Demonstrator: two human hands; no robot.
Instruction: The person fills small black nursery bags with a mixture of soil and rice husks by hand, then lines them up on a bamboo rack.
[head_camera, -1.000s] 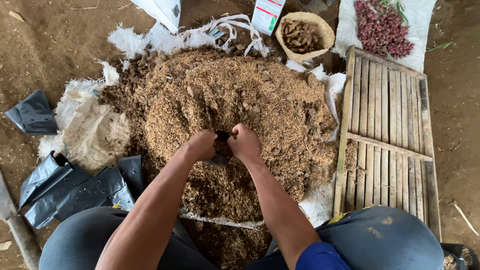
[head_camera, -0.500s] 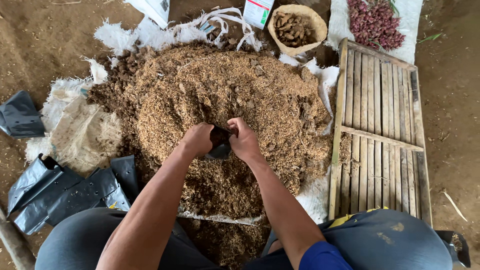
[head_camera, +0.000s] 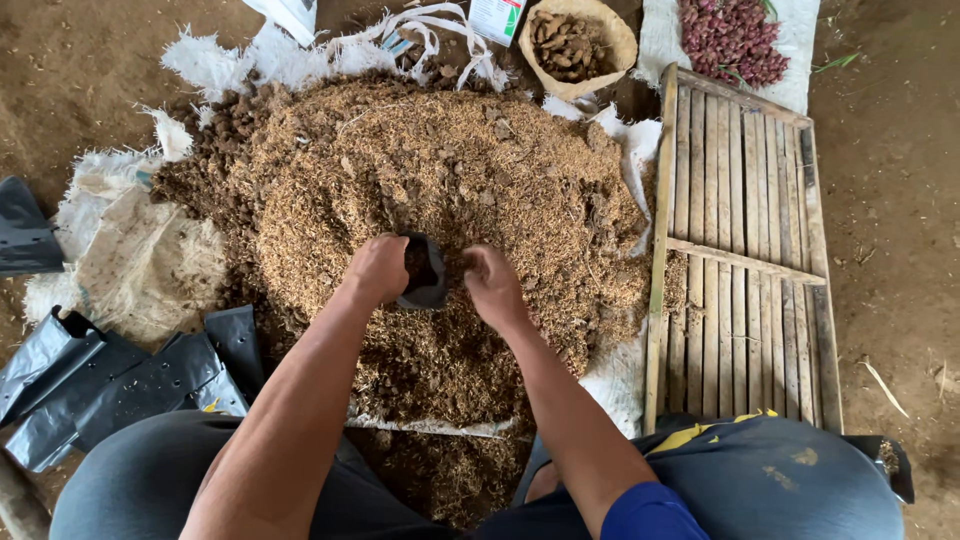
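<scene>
The left hand (head_camera: 375, 268) is gripping the rim of a small black plastic bag (head_camera: 424, 272) standing on the brown heap of husk and soil mix (head_camera: 440, 180). The right hand (head_camera: 492, 285), clenched, is scooping mix beside it; the bag is looking partly filled, with flat black bags (head_camera: 110, 385) waiting unfilled.

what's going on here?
A person sits over a big pile of brown husk mix heaped on white sacking. The left hand holds a small black bag open at the pile's near edge; it looks partly filled. The right hand is beside it, down in the mix, fingers curled. Flat black bags lie to the left, a slatted wooden rack to the right, and a basket of brown pieces and red bulbs at the top.
</scene>
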